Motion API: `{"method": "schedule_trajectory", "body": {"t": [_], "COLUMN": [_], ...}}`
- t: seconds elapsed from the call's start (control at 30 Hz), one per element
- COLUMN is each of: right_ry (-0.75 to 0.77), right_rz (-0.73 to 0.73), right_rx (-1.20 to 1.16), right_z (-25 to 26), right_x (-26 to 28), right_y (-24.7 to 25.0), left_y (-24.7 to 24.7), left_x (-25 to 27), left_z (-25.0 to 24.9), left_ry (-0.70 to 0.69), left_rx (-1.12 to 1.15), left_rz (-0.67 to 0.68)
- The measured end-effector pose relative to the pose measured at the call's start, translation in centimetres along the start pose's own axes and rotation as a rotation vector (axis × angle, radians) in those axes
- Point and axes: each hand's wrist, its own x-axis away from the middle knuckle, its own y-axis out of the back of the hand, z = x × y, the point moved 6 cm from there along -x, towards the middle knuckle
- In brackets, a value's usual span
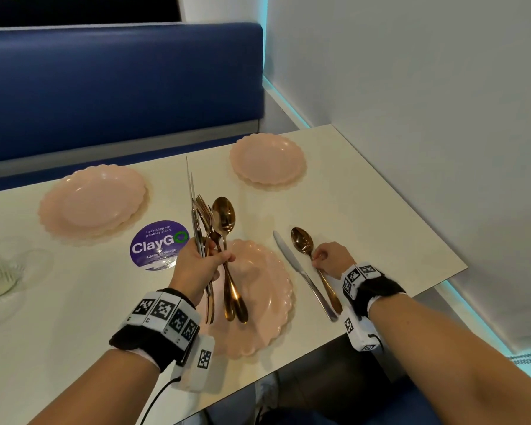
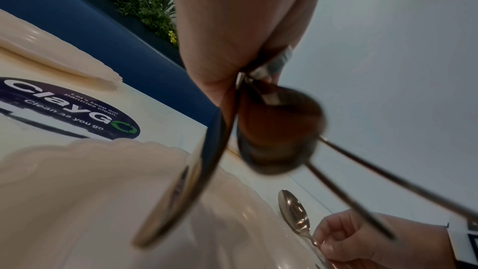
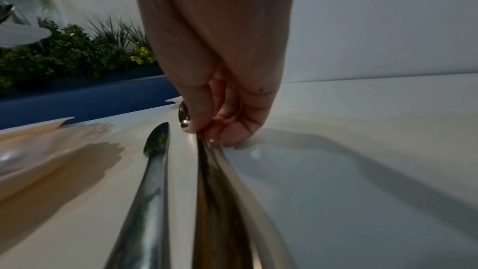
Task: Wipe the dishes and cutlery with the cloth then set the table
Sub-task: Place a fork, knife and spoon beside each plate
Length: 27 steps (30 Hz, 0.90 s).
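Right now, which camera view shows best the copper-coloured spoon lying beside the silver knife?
The head view: the whole copper-coloured spoon shows, right of the silver knife, its neck pinched by the right hand. The left wrist view shows only its bowl and neck; the right wrist view mostly its blurred handle.

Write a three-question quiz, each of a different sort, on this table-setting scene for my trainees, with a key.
1. True or false: the right hand pinches the spoon lying right of the knife.
2. How many pink plates are on the table? A) two B) three C) four
3. Fill in: the left hand grips a bundle of ______ above the near plate.

Key: 1 true; 2 B, counting the left plate and far plate; 3 cutlery.
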Motion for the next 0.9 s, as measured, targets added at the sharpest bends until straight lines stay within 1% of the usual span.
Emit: {"method": "schedule_trajectory", "body": {"t": [0.07,0.23,0.3,0.4,0.43,0.53,0.63,0.7,0.8,0.9], "right_ry": [-0.003,-0.031,0.023,0.201,0.254,0.413,0.538,0.564,0.580,0.614], "right_rz": [-0.033,-0.032,-0.067,-0.130,-0.115,-0.004,0.022,0.047,0.129,0.223], "right_rx": [-0.014,0.016,0.038,-0.043,-0.089,-0.213,-0.257,-0.238,-0.157,-0.108], "right_z": [0.1,0.6,2.0,6.7,8.5,14.1,19.0,21.3,23.5,24.9], "right_x": [0.0,0.6,1.0,2.2,2.8,5.2,7.4,8.2,9.1,10.3], "right_y": [0.1,0.0,0.5,1.4,1.4,0.3,-1.1,-2.4,-4.7,-6.2], "left_y": [0.0,0.0,0.0,0.2,0.3,1.1,2.3,3.2,5.0,7.5], "left_x": [0.0,0.3,0.3,0.1,0.1,0.0,0.2,0.3,0.5,0.8], "left_z": [0.1,0.1,0.1,0.2,0.2,0.0,-0.5,-0.8,-1.0,-1.2], "left_ry": [0.006,0.011,0.010,0.008,0.007,-0.007,-0.045,-0.077,-0.096,-0.109], "left_rx": [-0.004,-0.001,-0.003,0.014,0.022,0.037,0.018,-0.003,-0.024,0.023], "left_rz": [-0.001,-0.002,-0.002,-0.003,-0.009,-0.034,-0.068,-0.090,-0.128,-0.188]}}
